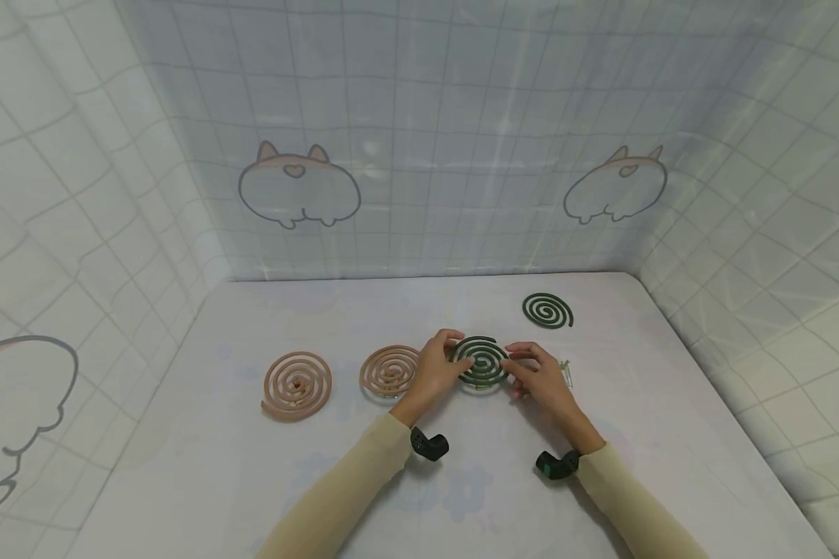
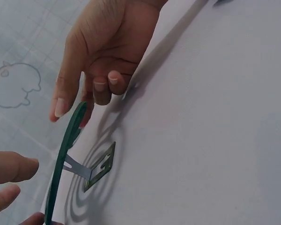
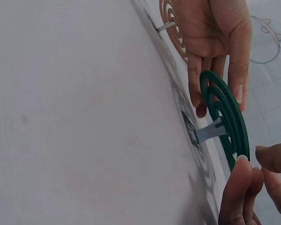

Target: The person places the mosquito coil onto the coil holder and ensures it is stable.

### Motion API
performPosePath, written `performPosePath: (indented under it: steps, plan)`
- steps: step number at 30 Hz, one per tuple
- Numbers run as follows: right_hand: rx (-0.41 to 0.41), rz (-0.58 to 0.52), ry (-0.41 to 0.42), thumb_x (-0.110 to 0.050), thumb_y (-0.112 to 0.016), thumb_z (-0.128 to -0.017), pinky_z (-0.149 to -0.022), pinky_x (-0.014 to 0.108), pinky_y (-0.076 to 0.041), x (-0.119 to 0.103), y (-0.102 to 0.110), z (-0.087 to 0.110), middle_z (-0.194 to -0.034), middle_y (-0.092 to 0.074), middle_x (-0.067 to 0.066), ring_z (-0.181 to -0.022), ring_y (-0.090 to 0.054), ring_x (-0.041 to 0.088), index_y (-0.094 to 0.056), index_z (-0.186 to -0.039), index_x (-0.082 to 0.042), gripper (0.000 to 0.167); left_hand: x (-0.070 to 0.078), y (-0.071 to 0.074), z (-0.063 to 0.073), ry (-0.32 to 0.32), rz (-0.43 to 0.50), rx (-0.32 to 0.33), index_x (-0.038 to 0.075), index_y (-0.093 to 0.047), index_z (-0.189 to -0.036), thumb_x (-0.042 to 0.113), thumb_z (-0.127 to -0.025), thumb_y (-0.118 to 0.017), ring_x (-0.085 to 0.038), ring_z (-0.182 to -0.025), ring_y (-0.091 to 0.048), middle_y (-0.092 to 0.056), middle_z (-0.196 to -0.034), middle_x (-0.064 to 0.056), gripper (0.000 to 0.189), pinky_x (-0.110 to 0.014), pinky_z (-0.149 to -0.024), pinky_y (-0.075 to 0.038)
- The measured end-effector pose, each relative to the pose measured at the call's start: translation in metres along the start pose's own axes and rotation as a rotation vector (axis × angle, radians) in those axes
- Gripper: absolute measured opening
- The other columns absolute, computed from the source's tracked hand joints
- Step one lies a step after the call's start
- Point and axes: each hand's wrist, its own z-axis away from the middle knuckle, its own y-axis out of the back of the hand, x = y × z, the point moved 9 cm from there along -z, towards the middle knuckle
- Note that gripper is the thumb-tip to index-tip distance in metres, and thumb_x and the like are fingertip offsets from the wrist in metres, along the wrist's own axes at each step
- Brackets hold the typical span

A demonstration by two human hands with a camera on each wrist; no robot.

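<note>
A green mosquito coil (image 1: 481, 362) sits level on a small metal stand (image 3: 210, 131) whose upright meets its underside and whose base lies on the table. My left hand (image 1: 436, 369) is at the coil's left side, thumb over the upper face and fingertips (image 2: 35, 218) at the rim. On the opposite side, my right hand (image 1: 541, 380) has fingertips (image 3: 242, 164) touching the edge, its thumb held a little off it. Gaps show between both thumbs and the coil in the wrist views. Both hands' fingers are loosely spread.
A brown coil (image 1: 297, 386) lies at the left; another brown coil (image 1: 384, 371), raised on a stand, is beside my left hand. A second green coil (image 1: 547, 310) lies at the back right. Another stand (image 1: 565, 373) is partly hidden behind my right hand. Patterned fabric walls (image 1: 426, 155) surround the white table (image 1: 238, 481).
</note>
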Motion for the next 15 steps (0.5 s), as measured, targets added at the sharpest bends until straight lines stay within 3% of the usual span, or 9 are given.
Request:
performPosePath:
  steps: [7, 15]
  plan:
    - [0.009, 0.005, -0.002, -0.02, -0.074, -0.099, -0.055, 0.031, -0.059, -0.008, 0.013, -0.001, -0.132, -0.053, 0.023, -0.064, -0.057, 0.02, -0.056, -0.136, 0.0, 0.047, 0.009, -0.001, -0.006, -0.012, -0.051, 0.004, 0.01, -0.061, -0.135, 0.016, -0.094, -0.077, -0.035, -0.13, -0.055, -0.06, -0.135, -0.016, 0.044, -0.051, -0.103, -0.05]
    - [0.022, -0.033, 0.065, -0.017, -0.072, -0.1, -0.052, 0.03, -0.057, -0.022, 0.026, -0.002, -0.121, -0.057, 0.019, -0.062, -0.056, 0.016, -0.054, -0.135, 0.006, 0.046, 0.029, -0.01, -0.017, -0.06, 0.016, -0.029, 0.009, -0.06, -0.136, 0.015, -0.096, -0.075, -0.037, -0.131, -0.053, -0.057, -0.138, -0.02, 0.043, -0.048, -0.105, -0.05]
